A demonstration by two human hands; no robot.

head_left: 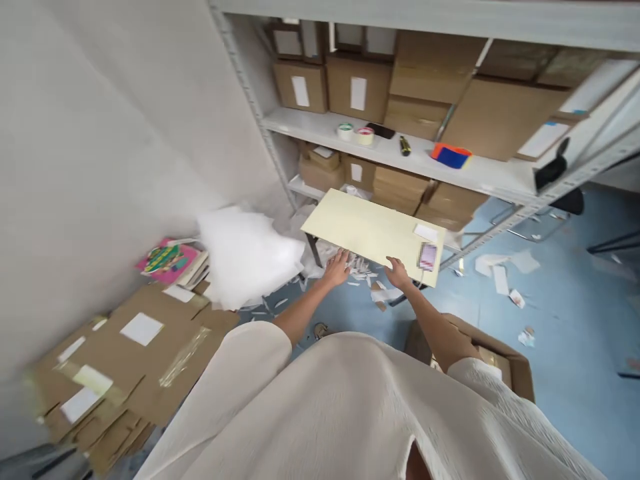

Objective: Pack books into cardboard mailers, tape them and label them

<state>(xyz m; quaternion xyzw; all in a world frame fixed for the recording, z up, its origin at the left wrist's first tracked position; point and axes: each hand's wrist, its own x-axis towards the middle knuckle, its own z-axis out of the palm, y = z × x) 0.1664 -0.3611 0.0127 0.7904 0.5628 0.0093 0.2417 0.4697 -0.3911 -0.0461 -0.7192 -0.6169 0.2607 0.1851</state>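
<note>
A pale yellow table (360, 220) stands in front of me, before the shelf. My left hand (337, 268) is at its near edge with the fingers stretched out and nothing in them. Farther right, my right hand (397, 272) reaches the same near edge, fingers extended and holding nothing. Whether either hand presses on the tabletop I cannot tell. On the table's right end lie a white slip of paper (426, 232) and a phone-like item with a blurred face (427, 256), the latter nearest my right hand.
A metal shelf (320, 130) holds cardboard boxes (360, 85), tape rolls (345, 131) and a yellow-black cutter (405, 145). At left are white foam sheets (250, 257), flattened cardboard (165, 333) and books (170, 259). An open carton (523, 373) stands at right; paper scraps (500, 279) litter the floor.
</note>
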